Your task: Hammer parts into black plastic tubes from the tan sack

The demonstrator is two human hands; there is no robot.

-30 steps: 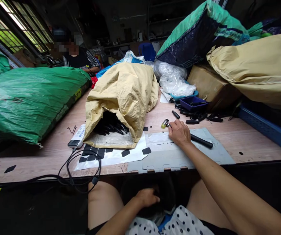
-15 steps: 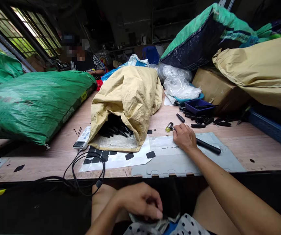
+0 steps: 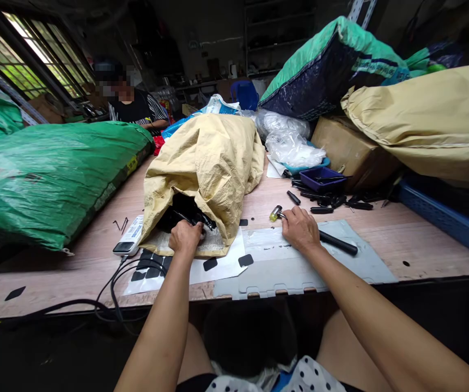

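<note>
My right hand (image 3: 300, 227) is closed around a small hammer with a black handle (image 3: 338, 243), lying on a grey plastic sheet (image 3: 275, 272). The metal and yellow hammer head (image 3: 275, 213) sticks out to the left of the fingers. At the mouth of a tan woven sack (image 3: 213, 163), my left hand (image 3: 186, 236) has its fingers curled in against slim black pieces (image 3: 207, 220). What those fingers grip, if anything, is hidden. The sack lies on its side, its opening facing me.
A white sheet with black stickers (image 3: 209, 264) lies under the sack's mouth, beside a white device (image 3: 128, 239) with a cable. Loose black pieces (image 3: 320, 196) surround a purple tray (image 3: 322, 178). Large sacks (image 3: 54, 174) flank the table. A person (image 3: 136, 111) sits behind.
My left hand has gone from above my lap up and forward to the sack's mouth. The right hand keeps its hold on the hammer. The whole view has shifted slightly.
</note>
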